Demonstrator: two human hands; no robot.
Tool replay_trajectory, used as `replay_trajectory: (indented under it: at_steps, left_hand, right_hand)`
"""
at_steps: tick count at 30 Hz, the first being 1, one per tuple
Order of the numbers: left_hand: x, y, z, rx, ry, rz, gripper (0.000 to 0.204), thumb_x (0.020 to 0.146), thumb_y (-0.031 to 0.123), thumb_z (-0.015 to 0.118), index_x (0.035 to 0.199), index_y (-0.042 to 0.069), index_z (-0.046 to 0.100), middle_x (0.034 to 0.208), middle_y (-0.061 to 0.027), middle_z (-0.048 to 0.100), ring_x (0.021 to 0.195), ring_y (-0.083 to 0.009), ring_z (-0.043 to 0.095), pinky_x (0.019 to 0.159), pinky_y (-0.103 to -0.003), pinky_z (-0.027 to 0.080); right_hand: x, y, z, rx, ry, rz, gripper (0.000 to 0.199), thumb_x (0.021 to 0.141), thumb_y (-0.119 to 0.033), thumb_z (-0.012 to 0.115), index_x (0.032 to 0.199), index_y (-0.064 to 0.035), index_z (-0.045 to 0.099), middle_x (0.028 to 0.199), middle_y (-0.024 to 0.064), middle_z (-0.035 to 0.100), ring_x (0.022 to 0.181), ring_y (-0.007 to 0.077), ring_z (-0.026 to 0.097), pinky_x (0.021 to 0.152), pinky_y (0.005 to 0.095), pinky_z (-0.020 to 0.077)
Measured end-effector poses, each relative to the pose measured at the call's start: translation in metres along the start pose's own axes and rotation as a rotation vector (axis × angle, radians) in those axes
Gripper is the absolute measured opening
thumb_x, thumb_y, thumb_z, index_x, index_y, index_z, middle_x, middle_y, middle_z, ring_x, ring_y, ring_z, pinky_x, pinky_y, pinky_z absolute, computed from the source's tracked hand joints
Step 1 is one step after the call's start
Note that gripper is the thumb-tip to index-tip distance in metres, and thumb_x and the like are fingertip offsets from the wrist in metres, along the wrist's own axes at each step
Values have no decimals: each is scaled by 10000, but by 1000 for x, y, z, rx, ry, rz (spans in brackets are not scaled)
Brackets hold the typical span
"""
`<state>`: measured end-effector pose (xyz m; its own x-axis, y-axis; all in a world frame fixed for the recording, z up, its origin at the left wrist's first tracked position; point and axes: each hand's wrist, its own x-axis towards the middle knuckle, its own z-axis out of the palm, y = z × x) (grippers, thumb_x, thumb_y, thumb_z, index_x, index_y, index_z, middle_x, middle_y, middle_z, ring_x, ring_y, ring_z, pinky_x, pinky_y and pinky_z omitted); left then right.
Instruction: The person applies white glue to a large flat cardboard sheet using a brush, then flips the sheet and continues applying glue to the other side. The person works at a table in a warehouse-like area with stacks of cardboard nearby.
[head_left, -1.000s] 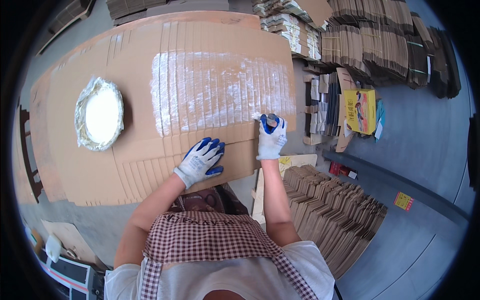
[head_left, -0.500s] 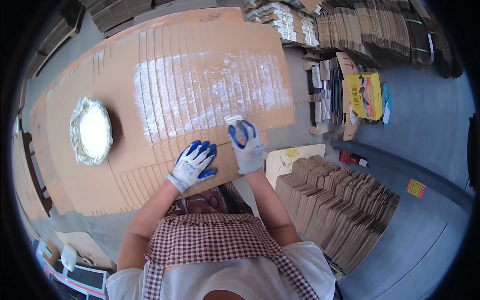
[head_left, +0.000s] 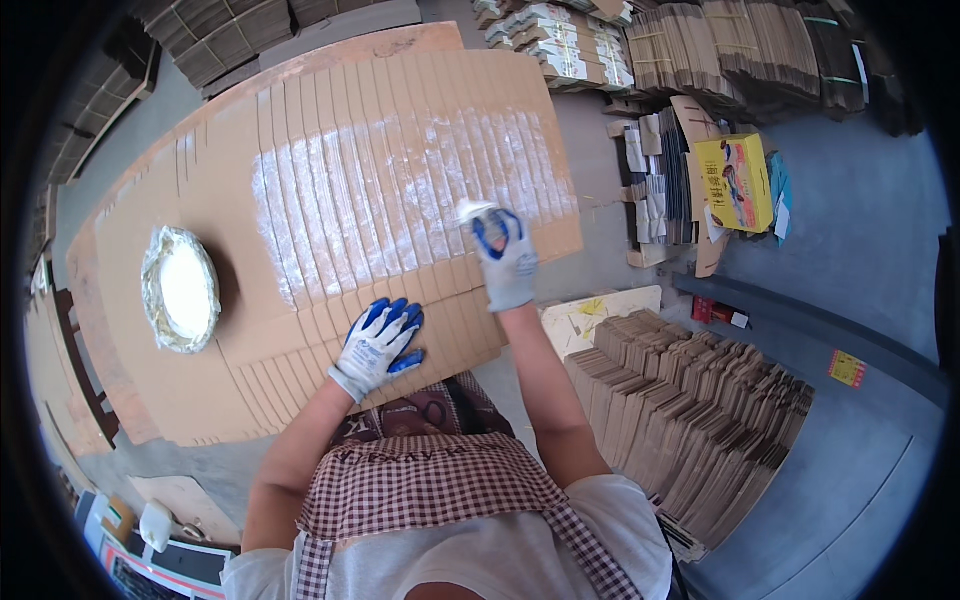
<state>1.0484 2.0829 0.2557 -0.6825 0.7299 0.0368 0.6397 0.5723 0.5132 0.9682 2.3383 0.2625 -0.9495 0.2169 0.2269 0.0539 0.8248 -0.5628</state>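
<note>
Overlapping cardboard sheets (head_left: 200,395) lie fanned out in front of me, their edges making long parallel strips. A wet, whitish, shiny coating (head_left: 400,190) covers a broad band across them. My left hand (head_left: 375,345), in a white glove with blue-coated fingers, lies flat with fingers stretched on the near part of the cardboard. In my gloved right hand (head_left: 508,255), fingers are wrapped round a brush with a white end (head_left: 474,211), blurred, at the coating's near right side. A round bowl (head_left: 180,290), lined with crinkled film and holding white stuff, stands on the cardboard at left.
Right of me stands a long stack of folded cardboard (head_left: 690,425) beside a pale board (head_left: 610,318). Farther right are a yellow box (head_left: 735,182) and a dark floor rail (head_left: 820,325). Bundled cardboard (head_left: 740,45) is piled at the far right, more stacks (head_left: 220,40) at the far left.
My right hand has moved the brush a little farther from me over the coated band. My left hand stays flat on the cardboard. The whole view has shifted slightly.
</note>
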Motion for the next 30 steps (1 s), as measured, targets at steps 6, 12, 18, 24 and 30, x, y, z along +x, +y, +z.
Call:
replay_trajectory:
  at_steps: [6, 12, 18, 24, 30]
  left_hand:
    - [-3, -1, 3, -4, -7, -27, 647, 894, 480, 612, 1402, 87, 530, 1433, -96, 515, 1325, -298, 479, 1149, -484, 327]
    - [0, 0, 0, -1, 0, -11, 623, 894, 472, 613, 1377, 84, 550, 1429, -95, 518, 1315, -297, 486, 1140, -489, 337]
    - [2, -1, 0, -20, 2, -2, 612, 894, 460, 617, 1366, 74, 554, 1421, -99, 523, 1314, -291, 489, 1136, -489, 341]
    - [-1, -1, 1, -19, 34, -9, 595, 892, 461, 621, 1334, 64, 577, 1391, -108, 547, 1297, -294, 508, 1125, -489, 357]
    - [-3, -2, 0, -26, 26, -11, 603, 892, 466, 620, 1334, 58, 579, 1380, -112, 555, 1292, -302, 512, 1123, -489, 360]
  right_hand:
    - [7, -6, -14, 133, 58, -12, 478, 801, -201, 789, 1209, -80, 571, 1194, 161, 599, 1015, 361, 643, 819, 426, 543]
    - [21, -7, 0, 88, 6, 24, 460, 791, -202, 798, 1184, -76, 595, 1145, 161, 617, 954, 373, 655, 779, 436, 545]
    - [15, -23, 17, 194, -78, -243, 423, 783, -180, 795, 1146, -75, 605, 1152, 156, 613, 958, 367, 651, 812, 436, 539]
    - [59, -5, 6, 59, 28, -17, 426, 790, -190, 793, 1151, -71, 600, 1123, 156, 611, 968, 368, 636, 834, 429, 531]
    - [51, -36, 25, 291, -144, -144, 395, 799, -202, 785, 1135, -76, 619, 1073, 145, 633, 977, 350, 645, 843, 418, 528]
